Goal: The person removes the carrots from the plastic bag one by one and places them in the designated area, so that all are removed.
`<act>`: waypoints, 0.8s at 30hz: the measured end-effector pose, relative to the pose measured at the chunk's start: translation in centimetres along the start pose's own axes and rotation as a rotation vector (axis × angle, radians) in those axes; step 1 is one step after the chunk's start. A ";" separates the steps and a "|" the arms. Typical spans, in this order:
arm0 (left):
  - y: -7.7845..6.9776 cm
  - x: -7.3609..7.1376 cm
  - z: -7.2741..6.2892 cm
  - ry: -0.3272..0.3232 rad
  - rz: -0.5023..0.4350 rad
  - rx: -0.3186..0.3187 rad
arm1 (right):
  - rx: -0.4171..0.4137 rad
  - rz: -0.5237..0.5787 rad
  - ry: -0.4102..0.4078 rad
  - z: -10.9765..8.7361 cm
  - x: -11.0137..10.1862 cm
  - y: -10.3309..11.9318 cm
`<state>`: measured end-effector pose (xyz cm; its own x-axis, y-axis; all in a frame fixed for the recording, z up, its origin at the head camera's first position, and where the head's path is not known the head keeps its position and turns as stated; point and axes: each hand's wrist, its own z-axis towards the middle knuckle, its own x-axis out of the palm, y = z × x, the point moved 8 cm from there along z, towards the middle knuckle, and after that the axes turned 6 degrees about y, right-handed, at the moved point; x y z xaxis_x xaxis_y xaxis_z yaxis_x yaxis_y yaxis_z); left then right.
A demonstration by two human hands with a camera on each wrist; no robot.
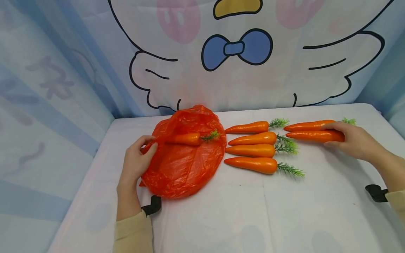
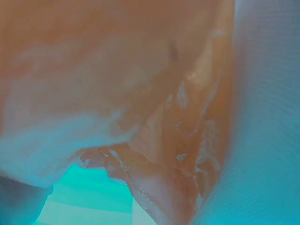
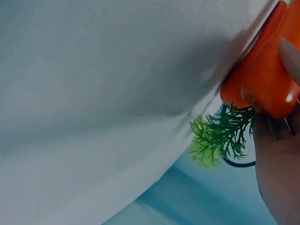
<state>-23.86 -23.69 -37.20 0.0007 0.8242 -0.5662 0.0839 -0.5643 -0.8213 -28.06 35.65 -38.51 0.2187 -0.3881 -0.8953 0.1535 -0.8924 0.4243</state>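
Note:
My left hand [image 1: 134, 163] pinches the left edge of a crumpled red plastic bag [image 1: 180, 172] that lies spread on the table. A carrot [image 1: 190, 139] with a green top shows at the bag, its tip end toward my left fingers. Close up in the left wrist view, the bag's thin film [image 2: 180, 173] is blurred. My right hand [image 1: 357, 142] grips the thick end of an orange carrot [image 1: 311, 136], thumb on the near side. Its leafy end is hidden by the hand. Right behind it, a second carrot [image 1: 307, 125] lies alongside, also visible in the right wrist view [image 3: 233, 93].
Several carrots lie in a column right of the bag, tips pointing left, the nearest carrot [image 1: 253, 165] a little apart. A white cloth covers the table [image 1: 227, 218]. Behind stands a printed curtain [image 1: 240, 84] with a blue bow tie.

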 end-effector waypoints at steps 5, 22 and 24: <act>0.0 0.1 0.0 0.002 -0.004 -0.006 | 0.013 0.020 0.045 -0.1 0.7 -0.7; 0.0 0.0 -0.1 0.006 -0.007 -0.006 | -0.056 -0.082 -0.022 -1.0 0.3 0.4; -0.1 0.0 0.0 0.007 -0.007 0.001 | -0.053 -0.101 -0.055 -1.2 0.0 0.4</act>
<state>-23.84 -23.63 -37.13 0.0076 0.8283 -0.5602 0.0829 -0.5588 -0.8252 -26.79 35.55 -38.19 0.1467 -0.3102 -0.9393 0.2228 -0.9148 0.3369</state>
